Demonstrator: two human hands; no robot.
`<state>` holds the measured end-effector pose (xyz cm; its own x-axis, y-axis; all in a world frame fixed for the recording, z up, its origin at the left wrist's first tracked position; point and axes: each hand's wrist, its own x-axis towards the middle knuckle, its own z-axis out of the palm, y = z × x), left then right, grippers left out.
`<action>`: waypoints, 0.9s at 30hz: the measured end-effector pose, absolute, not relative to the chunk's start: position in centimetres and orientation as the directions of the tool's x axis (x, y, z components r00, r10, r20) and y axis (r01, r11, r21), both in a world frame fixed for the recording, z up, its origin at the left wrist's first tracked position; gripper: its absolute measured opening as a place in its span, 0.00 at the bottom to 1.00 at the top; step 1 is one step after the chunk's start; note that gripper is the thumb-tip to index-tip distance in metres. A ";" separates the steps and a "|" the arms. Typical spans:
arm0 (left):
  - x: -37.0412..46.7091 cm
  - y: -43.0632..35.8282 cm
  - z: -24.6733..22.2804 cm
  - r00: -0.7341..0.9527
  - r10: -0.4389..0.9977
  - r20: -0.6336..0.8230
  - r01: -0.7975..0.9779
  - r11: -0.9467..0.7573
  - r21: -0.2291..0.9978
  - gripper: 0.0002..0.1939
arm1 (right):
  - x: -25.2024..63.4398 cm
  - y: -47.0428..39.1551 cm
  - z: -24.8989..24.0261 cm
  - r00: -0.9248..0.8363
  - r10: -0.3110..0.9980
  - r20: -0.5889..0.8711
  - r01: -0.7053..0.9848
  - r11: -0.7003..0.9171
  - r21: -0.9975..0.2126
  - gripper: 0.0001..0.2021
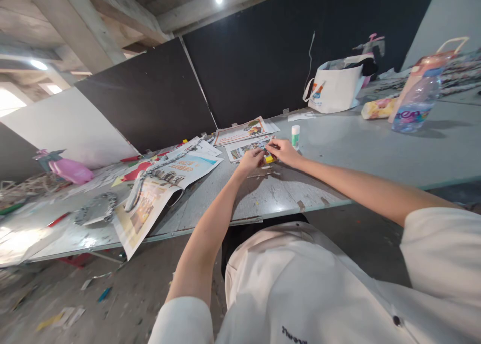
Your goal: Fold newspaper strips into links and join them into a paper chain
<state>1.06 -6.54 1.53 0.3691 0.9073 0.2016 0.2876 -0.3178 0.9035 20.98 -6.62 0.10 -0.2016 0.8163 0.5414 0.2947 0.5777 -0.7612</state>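
Observation:
My left hand (252, 160) and my right hand (282, 151) almost meet above the grey table (338, 153). The fingers of both are pinched together around something small and dark that I cannot make out. A yellow object (269, 159) shows just under my right fingers. Behind my hands lies a printed sheet with pictures (237, 152). A glue stick with a white cap and green label (295, 137) stands upright just beyond my right hand. Small scraps (265, 172) lie on the table in front of my hands.
Printed pages (188, 166) overhang the front edge at left, near a pink spray bottle (71, 169) and a red pen (58, 219). Further right stand a white bag (334, 88) and a water bottle (417, 103), beside a yellow packet (379, 108). Black panels (255, 58) rise behind.

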 end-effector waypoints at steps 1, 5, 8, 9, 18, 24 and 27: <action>1.1 -6.5 1.5 0.371 0.907 0.200 0.293 -0.318 0.901 0.16 | 21.0 -6.6 0.1 -0.201 0.809 0.552 0.307 0.587 -0.749 0.28; 1.1 -6.6 1.5 0.364 0.911 0.194 0.289 -0.308 0.906 0.11 | 20.7 -6.8 0.0 -0.130 0.780 0.612 0.367 0.612 -0.701 0.32; 1.1 -6.8 1.7 0.364 0.910 0.197 0.289 -0.312 0.905 0.08 | 20.6 -7.1 0.1 -0.110 0.760 0.641 0.388 0.626 -0.676 0.31; 1.1 -6.9 1.8 0.362 0.910 0.202 0.296 -0.317 0.901 0.08 | 20.6 -7.3 0.1 -0.128 0.748 0.651 0.389 0.642 -0.661 0.31; 0.9 -6.8 2.0 0.261 0.950 0.170 0.389 -0.265 0.883 0.16 | 20.7 -7.4 0.3 -0.254 0.709 0.658 0.397 0.697 -0.598 0.27; 0.9 -6.7 2.0 0.265 0.953 0.148 0.318 -0.231 0.920 0.10 | 20.8 -6.8 0.0 -0.240 0.751 0.615 0.358 0.657 -0.663 0.25; 1.0 -6.8 1.9 0.283 0.952 0.115 0.227 -0.183 0.957 0.06 | 20.8 -6.6 0.0 -0.266 0.764 0.588 0.346 0.645 -0.681 0.29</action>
<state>0.99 -6.82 1.87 0.2828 0.9522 0.1152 0.2265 -0.1831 0.9567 20.84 -6.58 -0.03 -0.2663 0.7639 0.5878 0.3459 0.6450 -0.6814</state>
